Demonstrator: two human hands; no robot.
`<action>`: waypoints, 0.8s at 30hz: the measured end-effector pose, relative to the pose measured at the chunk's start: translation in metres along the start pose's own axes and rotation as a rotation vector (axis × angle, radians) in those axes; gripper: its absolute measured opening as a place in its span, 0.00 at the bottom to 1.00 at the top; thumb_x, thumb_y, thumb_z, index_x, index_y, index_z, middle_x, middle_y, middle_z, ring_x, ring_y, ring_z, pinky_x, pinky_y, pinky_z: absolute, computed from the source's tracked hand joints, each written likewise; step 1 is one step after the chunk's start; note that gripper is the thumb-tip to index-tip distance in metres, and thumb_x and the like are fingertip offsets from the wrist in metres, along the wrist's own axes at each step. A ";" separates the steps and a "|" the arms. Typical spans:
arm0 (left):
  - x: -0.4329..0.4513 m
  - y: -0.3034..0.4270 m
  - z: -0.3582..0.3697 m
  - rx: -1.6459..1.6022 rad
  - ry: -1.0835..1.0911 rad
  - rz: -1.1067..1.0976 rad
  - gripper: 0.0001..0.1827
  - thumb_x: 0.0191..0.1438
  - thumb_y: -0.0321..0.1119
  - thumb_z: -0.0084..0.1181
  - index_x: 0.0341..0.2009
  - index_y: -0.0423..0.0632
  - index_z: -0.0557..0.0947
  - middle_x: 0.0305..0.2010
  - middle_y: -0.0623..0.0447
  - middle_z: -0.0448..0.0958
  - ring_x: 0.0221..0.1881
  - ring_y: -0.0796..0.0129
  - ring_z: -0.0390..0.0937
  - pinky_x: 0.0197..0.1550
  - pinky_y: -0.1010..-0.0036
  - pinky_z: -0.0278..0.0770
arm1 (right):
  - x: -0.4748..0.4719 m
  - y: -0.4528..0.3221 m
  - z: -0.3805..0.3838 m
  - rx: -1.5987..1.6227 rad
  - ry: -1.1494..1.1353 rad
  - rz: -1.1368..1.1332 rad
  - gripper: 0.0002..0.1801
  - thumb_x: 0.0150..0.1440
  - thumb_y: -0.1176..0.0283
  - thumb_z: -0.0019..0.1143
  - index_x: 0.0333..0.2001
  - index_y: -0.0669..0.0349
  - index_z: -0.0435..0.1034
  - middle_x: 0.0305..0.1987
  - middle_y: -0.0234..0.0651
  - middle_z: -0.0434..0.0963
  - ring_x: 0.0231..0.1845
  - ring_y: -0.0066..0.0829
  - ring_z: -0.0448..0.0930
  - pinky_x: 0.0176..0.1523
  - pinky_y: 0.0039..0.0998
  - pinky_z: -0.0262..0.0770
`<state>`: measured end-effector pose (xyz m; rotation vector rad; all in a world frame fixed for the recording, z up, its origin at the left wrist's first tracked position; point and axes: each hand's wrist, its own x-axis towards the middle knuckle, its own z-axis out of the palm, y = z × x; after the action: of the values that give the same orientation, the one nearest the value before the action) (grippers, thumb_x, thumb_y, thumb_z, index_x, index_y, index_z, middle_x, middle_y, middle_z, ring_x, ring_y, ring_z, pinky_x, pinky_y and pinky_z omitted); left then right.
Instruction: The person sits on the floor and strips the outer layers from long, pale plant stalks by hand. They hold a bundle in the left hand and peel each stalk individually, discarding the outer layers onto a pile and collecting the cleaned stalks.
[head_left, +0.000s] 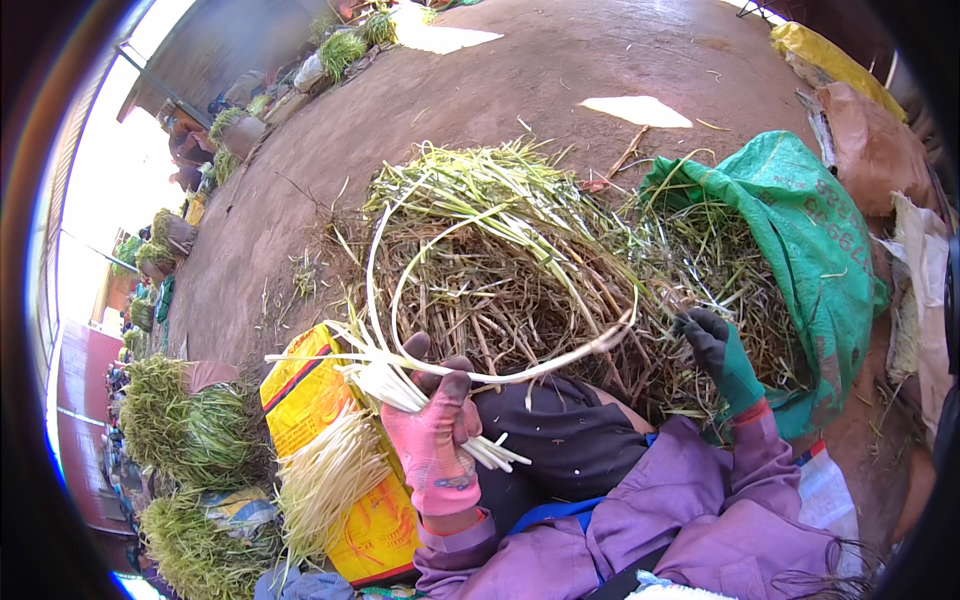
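Note:
My left hand (439, 435), in a pink coated glove with darkened fingertips, grips a small bunch of pale, slender plant stalks (397, 386) in front of my dark-clothed lap. One long stalk (510, 377) arches from this bunch over the pile in a wide loop. My right hand (716, 349) wears a green glove with dark fingers. Its fingers are curled over the right side of the pile, and whether they pinch anything is unclear. Before me lies a heap of green and dry brown stalks (495, 277). More pale stalks (330, 472) rest on a yellow printed sack (379, 532) at my left.
A green woven sack (817, 225) bearing writing lies at the right, partly over loose plant debris. Brown and pale sacks (874, 146) stand beyond it. Several bundles of green stalks (187, 420) line the left side. Another person (191, 142) is far off at left.

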<state>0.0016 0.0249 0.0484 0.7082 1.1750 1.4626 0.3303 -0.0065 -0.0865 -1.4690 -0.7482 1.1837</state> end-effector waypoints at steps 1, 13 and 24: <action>0.001 0.001 -0.002 -0.014 -0.021 -0.004 0.37 0.46 0.20 0.69 0.60 0.37 0.67 0.33 0.44 0.82 0.10 0.75 0.64 0.11 0.78 0.62 | 0.001 0.001 -0.002 0.036 0.075 -0.128 0.15 0.61 0.69 0.56 0.49 0.66 0.74 0.43 0.32 0.78 0.44 0.21 0.76 0.48 0.24 0.74; -0.007 0.006 -0.002 -0.001 -0.228 0.120 0.44 0.37 0.29 0.77 0.59 0.39 0.69 0.30 0.49 0.80 0.13 0.74 0.69 0.13 0.80 0.65 | 0.004 -0.097 0.103 -0.511 -0.934 -0.694 0.15 0.63 0.63 0.49 0.40 0.64 0.76 0.40 0.42 0.79 0.42 0.41 0.79 0.49 0.35 0.74; -0.006 0.001 0.000 0.020 -0.230 0.204 0.42 0.31 0.22 0.76 0.54 0.35 0.70 0.25 0.50 0.80 0.35 0.55 0.81 0.22 0.78 0.74 | -0.013 -0.082 0.122 0.059 -1.080 0.094 0.15 0.65 0.62 0.52 0.43 0.63 0.74 0.34 0.23 0.76 0.36 0.11 0.70 0.40 0.19 0.68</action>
<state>0.0024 0.0191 0.0506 1.0067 0.9633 1.4922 0.2227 0.0429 0.0013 -0.7248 -1.3312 2.0642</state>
